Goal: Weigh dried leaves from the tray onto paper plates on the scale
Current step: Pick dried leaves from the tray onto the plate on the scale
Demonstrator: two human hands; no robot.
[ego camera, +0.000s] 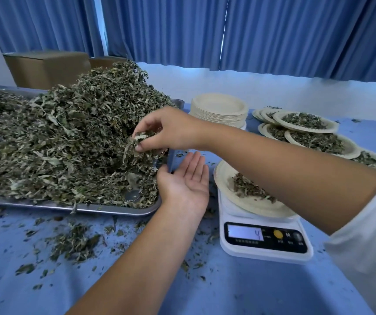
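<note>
— Blue curtains (273,30) are hanging behind us, and the blue-covered table (46,280) is carrying everything. What are we taking in first?

— We are looking at the metal tray (46,204) on our left, where the heap of dried leaves (69,137) is piling high. Off to the right, filled plates (305,121) are overlapping in a row, and a stack of empty plates (218,110) is sitting behind the scale.

— And the scale (266,244)?

— It is sitting just right of the tray's near corner. The paper plate (223,176) on it is holding only a small scatter of leaves and the display (246,234) is showing a 4, so we are judging this portion barely begun.

— What are our hands doing?

— Our right hand (166,130) is reaching across over the tray's right end, its fingers pinching a clump of leaves (137,144). Our left hand (184,180) is lying flat, palm up, just below it beside the tray's rim, holding nothing.

— So which way are we expecting the load to go?

— Rightward and toward us. The plate is lying right of both hands, with the left hand nearer to it but empty. Our right forearm is crossing above the plate, so we are judging the carry short, and the upturned palm is probably waiting for crumbs.
</note>
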